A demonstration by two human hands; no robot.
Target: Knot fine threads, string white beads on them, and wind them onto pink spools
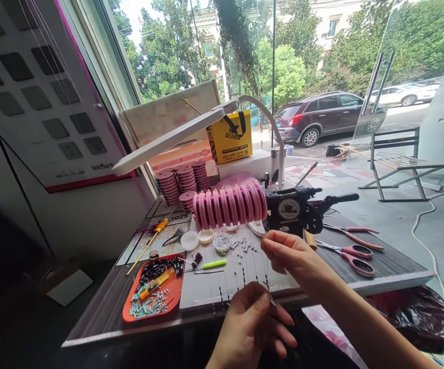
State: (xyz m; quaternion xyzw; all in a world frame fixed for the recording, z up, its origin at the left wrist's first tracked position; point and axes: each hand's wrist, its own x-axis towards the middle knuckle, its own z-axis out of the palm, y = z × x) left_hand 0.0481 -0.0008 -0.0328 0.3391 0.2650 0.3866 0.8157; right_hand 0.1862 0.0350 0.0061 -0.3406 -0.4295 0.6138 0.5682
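My left hand (254, 323) is low at the table's front edge, thumb and forefinger pinched on a small dark piece with a thin line running up from it. My right hand (291, 256) hovers above it, fingers curled and pinched on the same thin line, too fine to see clearly. Both hands are over the white mat (225, 279) where thin lines with small dark beads lie in rows. A row of pink spools (229, 205) stands upright behind the mat. A black winding device with a round dial (291, 210) sits right of them.
An orange tray (154, 289) of small parts lies at left. Small dishes of beads (222, 242), a green tool (214, 264), red-handled scissors (354, 253) and pliers (354, 234) lie around. Stacked pink spools (183, 182), a white lamp arm (175, 136) and a yellow box (230, 137) stand behind.
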